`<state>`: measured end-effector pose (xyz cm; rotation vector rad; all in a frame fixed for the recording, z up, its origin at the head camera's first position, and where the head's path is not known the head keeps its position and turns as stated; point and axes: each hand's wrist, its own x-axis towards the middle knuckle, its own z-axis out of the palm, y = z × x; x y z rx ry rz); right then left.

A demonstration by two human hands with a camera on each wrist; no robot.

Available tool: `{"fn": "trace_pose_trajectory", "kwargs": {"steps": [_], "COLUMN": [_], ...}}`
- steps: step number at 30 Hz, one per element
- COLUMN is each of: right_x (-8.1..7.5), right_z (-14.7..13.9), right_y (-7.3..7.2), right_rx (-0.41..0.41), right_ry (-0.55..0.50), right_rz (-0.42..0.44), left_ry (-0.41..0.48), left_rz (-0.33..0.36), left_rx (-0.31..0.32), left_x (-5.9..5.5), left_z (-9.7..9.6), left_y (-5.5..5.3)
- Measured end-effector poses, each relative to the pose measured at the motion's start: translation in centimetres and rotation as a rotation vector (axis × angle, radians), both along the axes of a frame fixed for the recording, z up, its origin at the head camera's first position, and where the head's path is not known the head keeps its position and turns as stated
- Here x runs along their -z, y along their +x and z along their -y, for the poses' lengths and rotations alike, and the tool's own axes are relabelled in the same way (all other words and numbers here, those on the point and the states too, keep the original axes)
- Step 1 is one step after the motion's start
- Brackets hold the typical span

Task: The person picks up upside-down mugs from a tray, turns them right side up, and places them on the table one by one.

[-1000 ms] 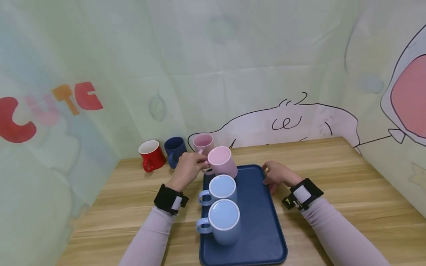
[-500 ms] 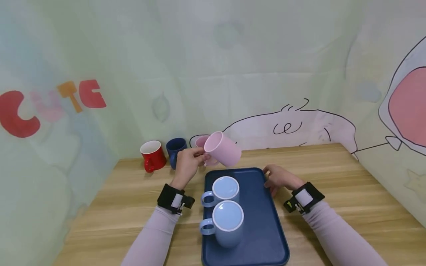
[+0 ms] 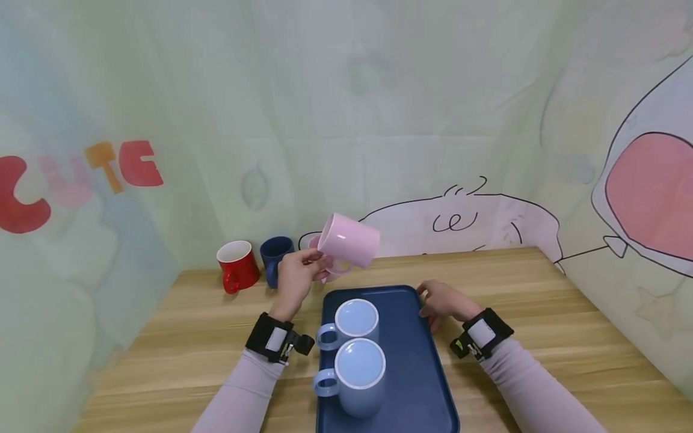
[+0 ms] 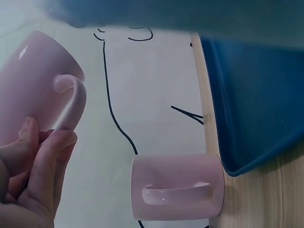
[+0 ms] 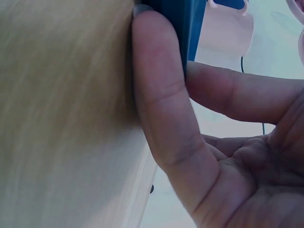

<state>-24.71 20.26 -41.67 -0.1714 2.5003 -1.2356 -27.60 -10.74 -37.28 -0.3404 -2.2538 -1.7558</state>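
My left hand [image 3: 296,282] pinches the handle of a pink mug [image 3: 351,240] between thumb and fingers. The mug is raised and tilted above the far end of the navy tray [image 3: 411,361]. A second pink mug [image 4: 178,187] stands on the table just behind, mostly hidden in the head view. Two light blue mugs, a far one [image 3: 356,319] and a near one [image 3: 360,368], sit base up along the tray's left side, handles to the left. My right hand [image 3: 446,302] grips the tray's right edge near the far corner, thumb and a finger on either side.
A red mug [image 3: 238,266] with a white inside and a dark blue mug [image 3: 275,258] stand upright at the back left of the wooden table [image 3: 541,337]. A printed cloth backdrop [image 3: 303,150] rises behind the table's far edge.
The pink mug, earlier over the tray's far end behind the light blue mugs, has been lifted and tipped towards its side by my left hand. My right hand stays at the tray's edge.
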Motion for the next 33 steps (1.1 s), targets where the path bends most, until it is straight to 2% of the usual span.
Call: {"fn": "trace_pose_trajectory", "kwargs": {"steps": [8,15,24,33], "right_x": [0.2,0.2,0.4,0.3], "right_z": [0.6,0.5,0.5,0.3], "right_y": [0.3,0.4,0.2,-0.1], "right_rx": [0.035,0.020,0.015,0.004], "right_ry": [0.008,0.010,0.013,0.017], "right_rz": [-0.005,-0.011,-0.021,-0.019], "left_ry": [0.079,0.133,0.225,0.325], "left_rz": [0.050,0.107,0.113,0.142], "left_rx": [-0.006,0.005,0.037,0.087], "left_x": [-0.2,-0.5,-1.2,-2.5], "left_z": [0.6,0.7,0.9,0.9], "left_y": [0.4,0.5,0.9,1.2]}}
